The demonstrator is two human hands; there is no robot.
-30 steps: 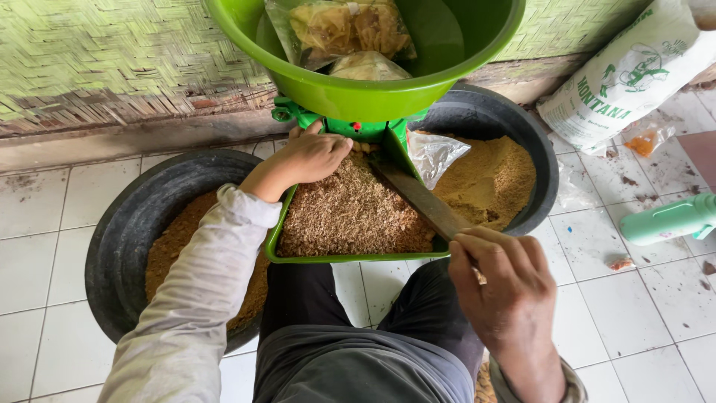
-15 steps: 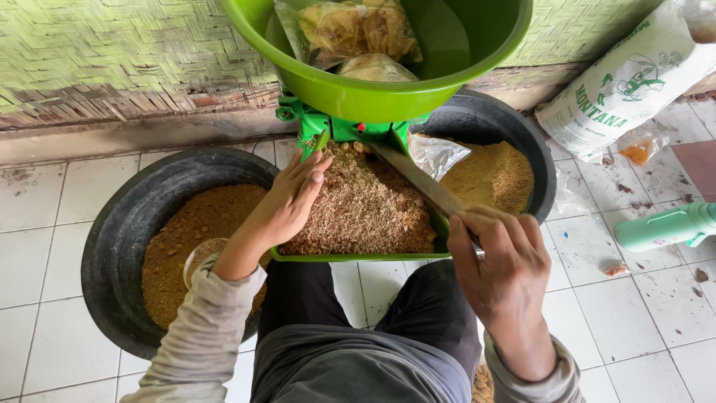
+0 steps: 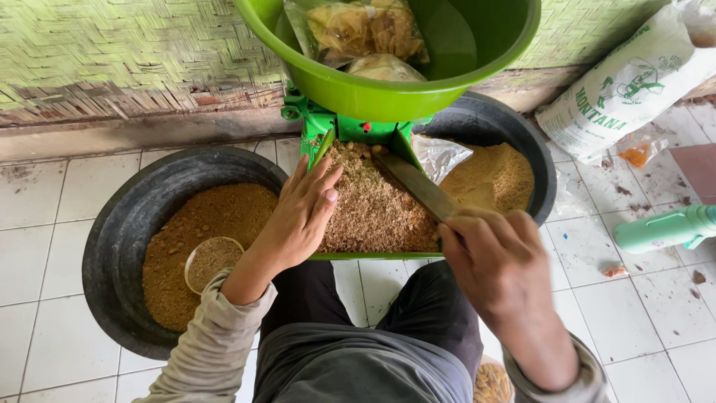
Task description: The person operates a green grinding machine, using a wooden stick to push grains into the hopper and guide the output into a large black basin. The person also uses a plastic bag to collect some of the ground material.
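Seated on the white tiled floor [image 3: 60, 216], dark-trousered knees [image 3: 388, 328] drawn up under the near rim of a green tray [image 3: 373, 256]. Right hand [image 3: 496, 261] clenched round the handle of a flat metal blade [image 3: 418, 186], angled down into the heap, likely to scrape or level it. Left hand [image 3: 302, 213] spread loose, palm down, fingers resting on the brown crumbly meal [image 3: 373, 209], gripping nothing, seemingly steadying the pile against the blade. Hands apart, one on each side of the tray.

Left, a black tub [image 3: 112, 246] of finer brown powder, with a small round cup [image 3: 212, 257] sunk in it. Right, a second black tub [image 3: 522, 142] holding yellower meal and a crumpled clear bag [image 3: 436, 157]. Above the tray, a big green basin [image 3: 388, 93] with bagged pale pieces inside. Farther right, a white sack [image 3: 626, 82] leaning against the woven wall [image 3: 112, 52], and a pale green bottle [image 3: 667, 227] lying flat.
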